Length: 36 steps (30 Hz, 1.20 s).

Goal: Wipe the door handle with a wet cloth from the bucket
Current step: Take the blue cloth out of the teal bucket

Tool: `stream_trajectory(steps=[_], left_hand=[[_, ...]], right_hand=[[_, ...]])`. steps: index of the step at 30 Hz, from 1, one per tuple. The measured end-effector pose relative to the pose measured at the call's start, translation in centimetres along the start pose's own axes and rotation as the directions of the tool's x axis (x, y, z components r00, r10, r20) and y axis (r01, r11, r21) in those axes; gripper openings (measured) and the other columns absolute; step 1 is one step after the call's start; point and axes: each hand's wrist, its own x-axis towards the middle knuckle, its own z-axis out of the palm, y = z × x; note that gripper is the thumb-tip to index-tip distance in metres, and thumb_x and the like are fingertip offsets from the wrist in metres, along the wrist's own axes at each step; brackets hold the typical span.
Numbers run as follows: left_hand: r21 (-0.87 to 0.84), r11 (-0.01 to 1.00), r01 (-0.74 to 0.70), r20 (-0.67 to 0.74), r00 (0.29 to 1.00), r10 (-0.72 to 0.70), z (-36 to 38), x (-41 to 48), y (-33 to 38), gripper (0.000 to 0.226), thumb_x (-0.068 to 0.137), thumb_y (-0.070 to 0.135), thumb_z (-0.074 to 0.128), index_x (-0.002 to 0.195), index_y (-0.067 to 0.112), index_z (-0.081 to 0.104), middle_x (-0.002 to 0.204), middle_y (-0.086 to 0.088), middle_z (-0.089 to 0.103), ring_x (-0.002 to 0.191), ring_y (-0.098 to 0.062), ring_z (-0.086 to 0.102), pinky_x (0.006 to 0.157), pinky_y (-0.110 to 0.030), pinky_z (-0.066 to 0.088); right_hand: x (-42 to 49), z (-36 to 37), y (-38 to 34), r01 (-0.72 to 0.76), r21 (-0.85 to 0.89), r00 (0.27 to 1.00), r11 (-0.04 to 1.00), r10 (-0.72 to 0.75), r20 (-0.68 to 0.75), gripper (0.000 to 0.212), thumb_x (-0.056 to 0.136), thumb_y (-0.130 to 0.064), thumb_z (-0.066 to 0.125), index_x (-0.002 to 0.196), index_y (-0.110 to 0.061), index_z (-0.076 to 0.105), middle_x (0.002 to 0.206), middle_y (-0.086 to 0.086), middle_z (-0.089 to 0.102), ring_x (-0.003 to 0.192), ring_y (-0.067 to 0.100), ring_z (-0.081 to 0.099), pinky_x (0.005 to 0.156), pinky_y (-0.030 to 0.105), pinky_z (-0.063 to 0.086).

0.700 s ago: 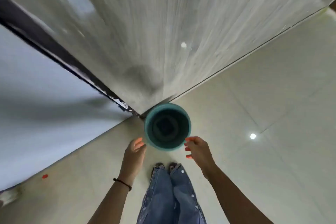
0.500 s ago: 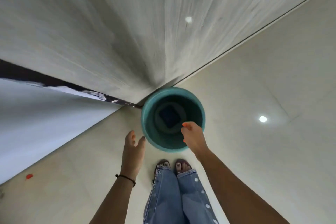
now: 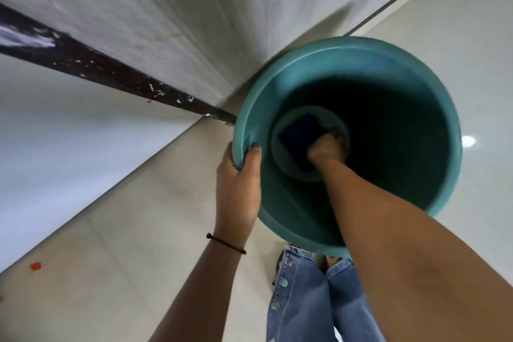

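At the bottom of the teal bucket [image 3: 416,86], standing on the floor by the wall, the right hand [image 3: 326,150] closes around the dark blue cloth [image 3: 298,133], while the left hand [image 3: 237,189] clamps the near-left rim, presumably to steady it.

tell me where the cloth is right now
In the head view, the dark blue cloth lies at the bottom of the teal bucket, under the right hand.
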Motion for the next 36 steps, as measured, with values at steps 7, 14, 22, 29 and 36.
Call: stream_trajectory(steps=[7,14,22,29,36], left_hand=[[0.063,0.996,0.058,0.092,0.994,-0.063,-1.5,-2.6,3.0,0.024,0.094,0.033,0.055,0.116,0.024,0.055,0.120,-0.002,0.061,0.108,-0.002,0.060,0.087,-0.018,0.049],[-0.101,0.967,0.234,0.213,0.954,-0.209,-8.4,-17.3,15.5,0.040,0.098,0.030,0.048,0.132,0.009,0.049,0.126,-0.004,0.059,0.112,-0.017,0.056,0.086,-0.014,0.045],[-0.345,0.928,0.138,0.045,0.990,-0.131,-23.0,-36.4,26.1,0.019,0.088,0.011,0.064,0.108,0.011,0.061,0.104,-0.011,0.068,0.099,-0.029,0.066,0.092,-0.054,0.053],[-0.482,0.873,-0.078,-0.208,0.978,-0.027,-37.9,-48.8,23.2,0.014,0.088,0.017,0.065,0.100,0.023,0.065,0.103,-0.004,0.072,0.095,-0.022,0.069,0.080,-0.033,0.058],[-0.421,0.862,-0.284,-0.348,0.928,0.135,-58.3,-57.9,17.1,0.018,0.085,0.011,0.068,0.090,0.028,0.068,0.085,0.008,0.075,0.077,-0.003,0.071,0.063,-0.014,0.054]], right_hand=[[-9.3,-4.8,-1.2,0.020,0.395,0.995,0.918,-0.057,0.081,0.040,0.078,-0.025,0.070,0.111,-0.004,0.067,0.109,0.020,0.070,0.099,0.032,0.067,0.088,0.039,0.054],[-32.4,-18.9,0.2,0.015,0.644,0.889,0.765,-0.305,0.342,0.037,0.080,-0.005,0.067,0.116,-0.004,0.061,0.108,0.022,0.068,0.091,0.029,0.063,0.083,0.045,0.053],[-57.1,-26.8,-1.1,0.575,0.324,0.737,0.751,-0.648,0.195,0.061,0.080,-0.007,0.068,0.132,-0.014,0.037,0.121,-0.001,0.054,0.112,0.020,0.058,0.091,0.034,0.051],[-75.8,-22.1,-1.5,0.953,-0.030,0.303,0.301,-0.948,0.099,0.073,0.077,-0.013,0.064,0.143,-0.022,0.035,0.142,-0.001,0.043,0.129,0.017,0.036,0.110,0.031,0.030],[-92.3,-10.4,-1.0,0.997,0.069,0.023,0.038,-0.978,0.208,0.042,0.090,-0.030,0.058,0.130,-0.034,0.048,0.118,-0.030,0.045,0.110,0.000,0.039,0.098,0.023,0.040]])
